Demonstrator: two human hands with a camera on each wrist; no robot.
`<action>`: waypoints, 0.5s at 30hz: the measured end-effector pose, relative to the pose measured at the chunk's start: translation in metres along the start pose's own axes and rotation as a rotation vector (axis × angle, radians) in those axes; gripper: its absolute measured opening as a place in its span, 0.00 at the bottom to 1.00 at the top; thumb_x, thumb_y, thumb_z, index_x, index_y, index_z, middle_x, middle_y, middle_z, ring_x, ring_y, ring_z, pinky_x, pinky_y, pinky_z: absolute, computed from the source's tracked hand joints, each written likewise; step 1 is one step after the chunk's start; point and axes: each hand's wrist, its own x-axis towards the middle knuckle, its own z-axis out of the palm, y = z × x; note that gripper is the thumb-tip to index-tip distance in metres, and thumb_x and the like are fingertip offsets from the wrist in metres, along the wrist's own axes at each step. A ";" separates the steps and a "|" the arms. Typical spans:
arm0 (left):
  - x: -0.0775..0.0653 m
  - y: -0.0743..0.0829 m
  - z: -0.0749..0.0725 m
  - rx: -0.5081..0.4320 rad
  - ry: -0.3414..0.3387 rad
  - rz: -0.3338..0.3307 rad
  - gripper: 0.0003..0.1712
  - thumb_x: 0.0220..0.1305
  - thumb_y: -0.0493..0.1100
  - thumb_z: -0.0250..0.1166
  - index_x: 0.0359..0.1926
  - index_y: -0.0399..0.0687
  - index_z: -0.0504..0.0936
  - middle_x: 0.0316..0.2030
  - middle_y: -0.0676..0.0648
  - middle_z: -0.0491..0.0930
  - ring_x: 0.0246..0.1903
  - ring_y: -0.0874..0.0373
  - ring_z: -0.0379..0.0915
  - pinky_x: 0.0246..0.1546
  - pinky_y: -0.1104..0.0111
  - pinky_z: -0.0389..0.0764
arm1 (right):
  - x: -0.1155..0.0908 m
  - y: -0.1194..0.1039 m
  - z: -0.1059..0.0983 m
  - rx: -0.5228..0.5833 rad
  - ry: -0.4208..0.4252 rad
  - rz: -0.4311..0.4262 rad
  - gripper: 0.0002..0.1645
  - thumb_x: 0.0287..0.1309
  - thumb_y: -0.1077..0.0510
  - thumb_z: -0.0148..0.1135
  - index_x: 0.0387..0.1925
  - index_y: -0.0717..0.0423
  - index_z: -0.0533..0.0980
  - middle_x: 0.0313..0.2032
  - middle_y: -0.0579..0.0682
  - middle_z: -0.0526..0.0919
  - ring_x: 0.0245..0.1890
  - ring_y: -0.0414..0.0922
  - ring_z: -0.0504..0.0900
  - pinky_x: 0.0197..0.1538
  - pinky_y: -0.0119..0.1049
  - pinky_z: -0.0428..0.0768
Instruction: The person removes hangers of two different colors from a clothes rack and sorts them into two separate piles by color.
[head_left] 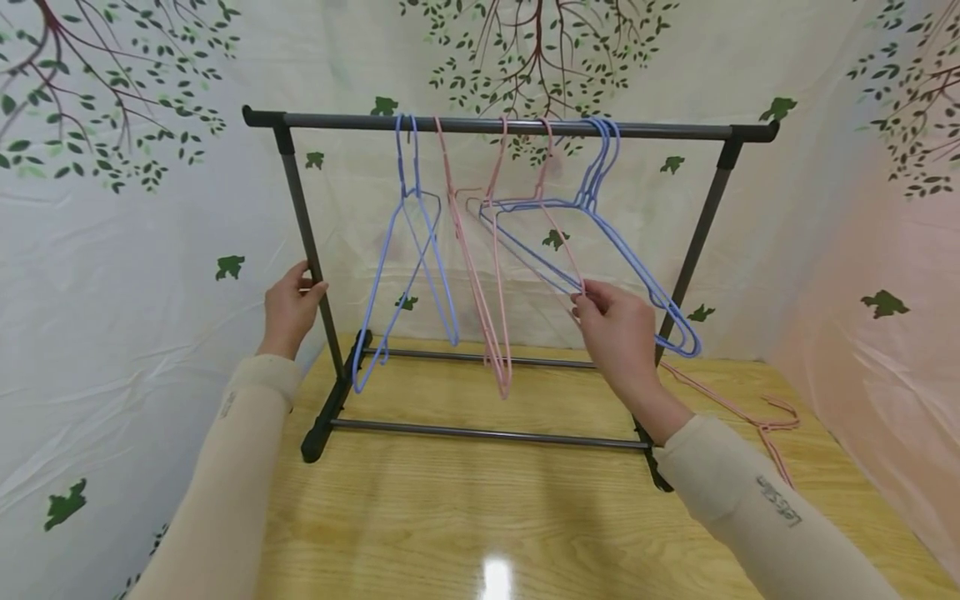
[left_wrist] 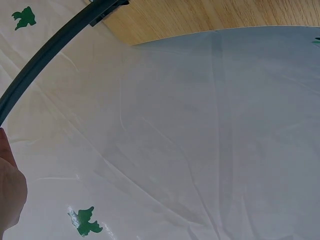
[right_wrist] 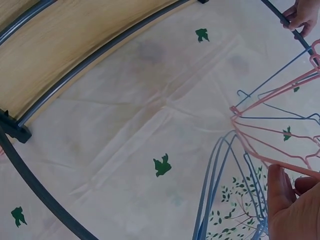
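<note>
In the head view my left hand holds the left post of a black clothes rack, thumb in front of it. My right hand pinches the lower part of a pink hanger whose hook sits on the top rail. Two more pink hangers hang left of it, and blue hangers hang farther left. Several blue hangers hang bunched behind the right hand. The right wrist view shows the thumb against the pink hanger.
A loose pink hanger lies on the wooden table, right of the rack. Two lower bars join the rack's feet. Behind stands a pale sheet printed with leaves and branches.
</note>
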 end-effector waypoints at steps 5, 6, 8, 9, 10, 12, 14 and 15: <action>0.000 0.000 0.000 0.006 0.001 0.006 0.25 0.74 0.42 0.57 0.69 0.41 0.69 0.53 0.30 0.78 0.52 0.35 0.77 0.53 0.45 0.76 | -0.001 -0.002 -0.003 0.021 0.026 0.015 0.16 0.69 0.59 0.59 0.52 0.63 0.82 0.41 0.57 0.88 0.38 0.48 0.88 0.20 0.24 0.69; 0.000 0.000 0.000 0.006 0.002 0.008 0.25 0.74 0.42 0.57 0.69 0.41 0.69 0.53 0.30 0.79 0.52 0.35 0.78 0.53 0.45 0.76 | -0.001 -0.002 -0.004 0.019 0.037 0.014 0.16 0.69 0.59 0.59 0.52 0.62 0.82 0.41 0.57 0.88 0.37 0.48 0.88 0.19 0.23 0.69; 0.000 0.000 0.001 0.005 0.006 0.013 0.25 0.74 0.42 0.57 0.68 0.41 0.70 0.52 0.29 0.79 0.51 0.35 0.78 0.52 0.45 0.76 | -0.001 -0.002 -0.005 0.020 0.058 0.012 0.16 0.69 0.59 0.59 0.53 0.62 0.82 0.40 0.56 0.88 0.37 0.47 0.88 0.20 0.23 0.70; 0.000 0.000 0.001 0.004 0.008 0.015 0.25 0.74 0.42 0.58 0.68 0.41 0.70 0.52 0.30 0.79 0.51 0.35 0.78 0.52 0.45 0.76 | -0.001 -0.002 -0.005 0.021 0.068 0.008 0.16 0.69 0.59 0.59 0.53 0.62 0.82 0.40 0.56 0.88 0.37 0.47 0.88 0.21 0.22 0.70; 0.000 0.000 0.001 0.003 0.010 0.018 0.25 0.74 0.42 0.58 0.68 0.41 0.70 0.52 0.30 0.79 0.51 0.35 0.78 0.52 0.45 0.76 | -0.001 -0.001 -0.006 0.026 0.077 0.007 0.16 0.69 0.59 0.59 0.53 0.62 0.82 0.40 0.55 0.88 0.37 0.46 0.88 0.22 0.22 0.71; 0.000 -0.001 0.001 0.005 0.013 0.022 0.24 0.74 0.42 0.58 0.67 0.41 0.71 0.52 0.30 0.79 0.51 0.35 0.78 0.51 0.46 0.76 | -0.002 -0.001 -0.008 0.049 0.086 0.006 0.16 0.69 0.60 0.59 0.53 0.62 0.82 0.40 0.56 0.88 0.37 0.46 0.87 0.25 0.21 0.74; 0.000 -0.001 0.001 0.005 0.015 0.026 0.24 0.74 0.42 0.58 0.67 0.41 0.71 0.52 0.30 0.79 0.50 0.34 0.78 0.51 0.45 0.77 | -0.002 0.001 -0.009 0.066 0.094 0.007 0.16 0.69 0.60 0.59 0.53 0.62 0.82 0.40 0.55 0.88 0.38 0.47 0.88 0.28 0.20 0.76; 0.000 -0.001 0.001 0.004 0.014 0.027 0.24 0.74 0.42 0.58 0.67 0.41 0.71 0.52 0.30 0.79 0.50 0.35 0.78 0.51 0.46 0.77 | -0.002 0.001 -0.010 0.073 0.097 0.008 0.16 0.69 0.60 0.58 0.53 0.62 0.82 0.41 0.55 0.88 0.38 0.47 0.87 0.29 0.20 0.77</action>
